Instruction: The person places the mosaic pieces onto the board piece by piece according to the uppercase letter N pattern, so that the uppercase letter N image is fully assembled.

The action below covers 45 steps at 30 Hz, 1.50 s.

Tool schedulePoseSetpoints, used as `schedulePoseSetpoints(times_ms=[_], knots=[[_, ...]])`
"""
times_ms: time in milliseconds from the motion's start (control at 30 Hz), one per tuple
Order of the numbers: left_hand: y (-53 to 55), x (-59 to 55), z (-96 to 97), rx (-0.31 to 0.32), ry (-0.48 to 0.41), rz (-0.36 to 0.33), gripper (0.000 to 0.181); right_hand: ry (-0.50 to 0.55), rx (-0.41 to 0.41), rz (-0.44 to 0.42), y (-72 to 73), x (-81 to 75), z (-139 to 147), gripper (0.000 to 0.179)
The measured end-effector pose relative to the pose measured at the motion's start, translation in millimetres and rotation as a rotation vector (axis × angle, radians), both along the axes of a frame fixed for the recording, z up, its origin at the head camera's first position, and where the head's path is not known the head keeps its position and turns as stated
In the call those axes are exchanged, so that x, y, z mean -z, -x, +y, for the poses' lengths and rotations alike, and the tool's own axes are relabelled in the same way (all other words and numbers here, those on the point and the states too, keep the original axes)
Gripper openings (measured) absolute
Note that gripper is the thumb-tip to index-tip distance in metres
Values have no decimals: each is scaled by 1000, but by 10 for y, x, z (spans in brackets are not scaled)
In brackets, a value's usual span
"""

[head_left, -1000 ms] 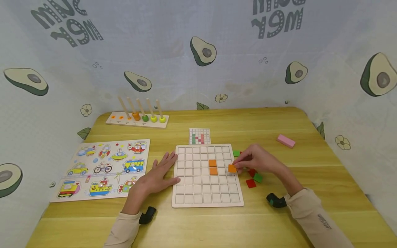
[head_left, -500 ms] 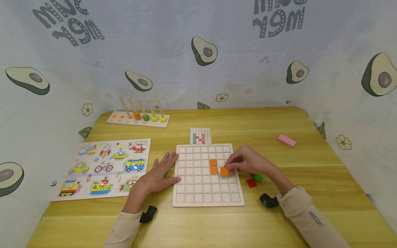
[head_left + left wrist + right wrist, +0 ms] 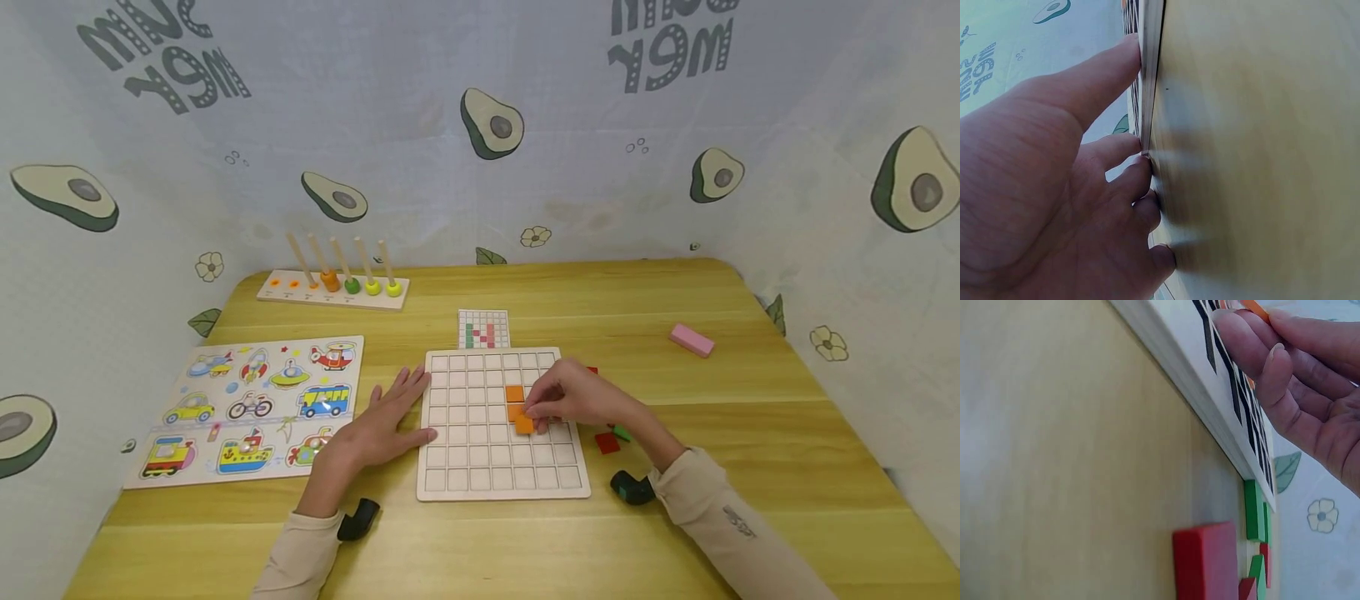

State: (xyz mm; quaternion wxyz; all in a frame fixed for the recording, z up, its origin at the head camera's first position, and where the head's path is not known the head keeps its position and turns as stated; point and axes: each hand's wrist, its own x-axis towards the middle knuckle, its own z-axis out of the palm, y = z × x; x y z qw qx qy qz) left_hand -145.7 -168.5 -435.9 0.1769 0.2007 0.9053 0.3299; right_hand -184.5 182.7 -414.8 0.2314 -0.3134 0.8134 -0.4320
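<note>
My right hand [image 3: 573, 396] pinches an orange square tile [image 3: 524, 425] between thumb and fingers, over the middle of the white grid board [image 3: 480, 488]. The tile overlaps the lower of two orange tiles [image 3: 513, 392] set one below the other in the board's cells. In the right wrist view the pinched tile [image 3: 1256, 310] shows at the top, by the fingertips. My left hand [image 3: 382, 425] lies with fingers spread at the board's left edge, thumb touching its side; the left wrist view shows the thumb and a finger against the edge [image 3: 1151, 75].
Red tiles [image 3: 607, 443] and green tiles [image 3: 1254, 512] lie right of the board. A pattern card [image 3: 483, 329] sits behind it. On the left are a vehicle puzzle board [image 3: 247, 408] and a peg stacker [image 3: 333, 292]. A pink block [image 3: 692, 340] lies at the right.
My right hand has carried the orange tile leftward across the board, from its right edge to just below the two orange tiles. My left hand has stayed at the edge.
</note>
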Motion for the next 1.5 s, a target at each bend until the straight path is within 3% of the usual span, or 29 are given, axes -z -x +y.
schedulePoseSetpoints(times_ms=[267,833,1500], knots=[[4,19,-10,6,-4,12,86,-30,15,-27,-9,20,-79,6],[-3,8,2,11,-9,2,86,-101,-28,92,-25,38,-136,4],[-6,-1,-4,8,-10,0,86,-55,-40,86,-7,57,-75,3]])
